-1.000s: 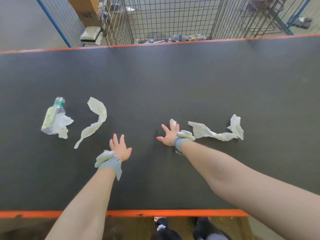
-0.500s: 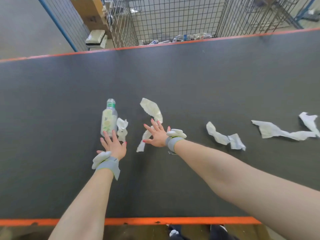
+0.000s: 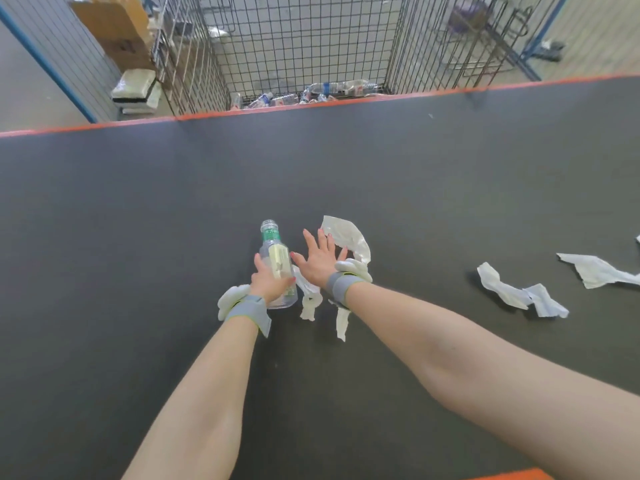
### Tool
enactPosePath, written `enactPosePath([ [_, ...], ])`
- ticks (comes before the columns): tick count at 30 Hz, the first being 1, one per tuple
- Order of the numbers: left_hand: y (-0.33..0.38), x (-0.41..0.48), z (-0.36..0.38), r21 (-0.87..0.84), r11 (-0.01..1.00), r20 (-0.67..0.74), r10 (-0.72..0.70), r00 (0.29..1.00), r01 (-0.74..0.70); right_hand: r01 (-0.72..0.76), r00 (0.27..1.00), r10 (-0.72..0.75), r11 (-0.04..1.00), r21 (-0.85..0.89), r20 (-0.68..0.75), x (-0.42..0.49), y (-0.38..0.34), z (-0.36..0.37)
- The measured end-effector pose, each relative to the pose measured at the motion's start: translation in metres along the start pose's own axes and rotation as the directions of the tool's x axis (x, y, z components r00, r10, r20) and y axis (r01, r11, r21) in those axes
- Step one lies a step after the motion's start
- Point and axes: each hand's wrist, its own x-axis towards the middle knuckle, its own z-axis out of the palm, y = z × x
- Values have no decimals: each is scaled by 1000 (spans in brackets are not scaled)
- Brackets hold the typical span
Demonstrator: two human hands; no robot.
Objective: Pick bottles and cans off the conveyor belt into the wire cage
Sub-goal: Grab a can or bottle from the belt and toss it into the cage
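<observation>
A clear plastic bottle [image 3: 276,258] with a green neck band and pale label lies on the dark conveyor belt [image 3: 173,209], its neck pointing away from me. My left hand [image 3: 268,280] is wrapped around the bottle's lower body, thumb on one side and fingers on the other. My right hand [image 3: 318,259] hovers just right of the bottle with fingers spread, holding nothing. Both wrists wear grey bands with pale gloves pulled back. Beyond the belt's far orange edge stands the wire cage [image 3: 304,46], with several bottles [image 3: 332,90] on its floor.
Crumpled white paper strips lie on the belt: one [image 3: 348,237] under and beside my right hand, another [image 3: 519,292] to the right, a third [image 3: 599,271] at the right edge. A cardboard box [image 3: 117,32] and stacked packs [image 3: 135,91] sit behind the left fence.
The bottle and paper scraps have travelled rightward on the belt. My left hand has closed around the bottle's base; my right hand has come in beside it.
</observation>
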Motion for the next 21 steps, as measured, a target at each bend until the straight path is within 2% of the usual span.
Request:
enactPosePath([
  [3, 30, 20, 11, -93, 995, -11, -31, 999, 30, -13, 1000, 14, 1000, 28, -27, 26, 11, -29],
  [5, 55, 33, 2, -253, 967, -63, -53, 997, 36, -22, 999, 24, 999, 41, -40, 48, 16, -50],
  [7, 78, 49, -14, -446, 893, -83, -111, 990, 63, -31, 999, 34, 997, 74, -42, 70, 16, -67],
  [9, 97, 70, -28, -580, 803, -28, -185, 982, 135, -31, 998, 38, 992, 125, -54, 99, 12, -82],
  [12, 125, 109, -47, -654, 717, 100, -236, 967, 242, -34, 996, 50, 975, 218, -67, 143, 2, -102],
  [14, 159, 142, -69, -710, 675, 101, -186, 977, 202, -25, 995, 47, 969, 246, -84, 176, -8, -116],
  [16, 206, 179, -99, -779, 621, 66, -56, 996, 86, -6, 993, 40, 956, 294, -110, 217, -24, -136],
  [19, 263, 217, -137, -799, 601, 73, 152, 986, -34, 47, 984, 21, 927, 371, -177, 263, -55, -167],
  [21, 274, 231, -141, -786, 618, 108, 129, 986, 6, 83, 980, -9, 923, 376, -197, 283, -73, -178],
])
